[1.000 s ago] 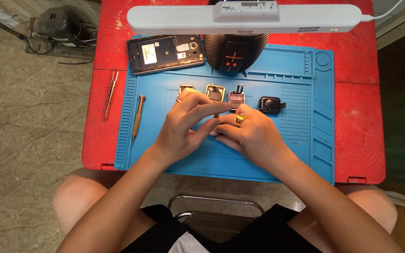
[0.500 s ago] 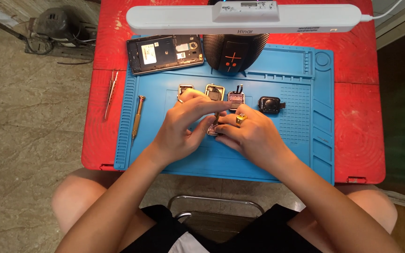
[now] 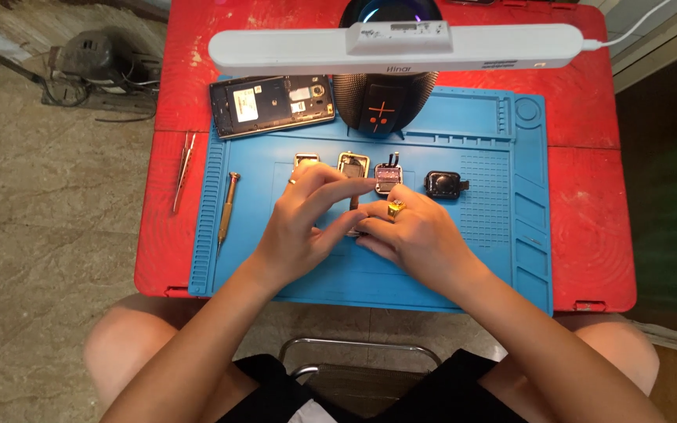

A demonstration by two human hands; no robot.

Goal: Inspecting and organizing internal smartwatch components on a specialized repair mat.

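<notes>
Four small parts beyond hands

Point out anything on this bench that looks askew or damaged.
The phone at the mat's upper left lies tilted with its back off, its insides bare, half off the mat. Otherwise the small parts sit in a neat row.

- Small part betw. left hand & right hand: mostly hidden by fingers, kind can't tell.
- Round speaker: middle covered by lamp bar.
- Knees: cut off at bottom edge.
</notes>
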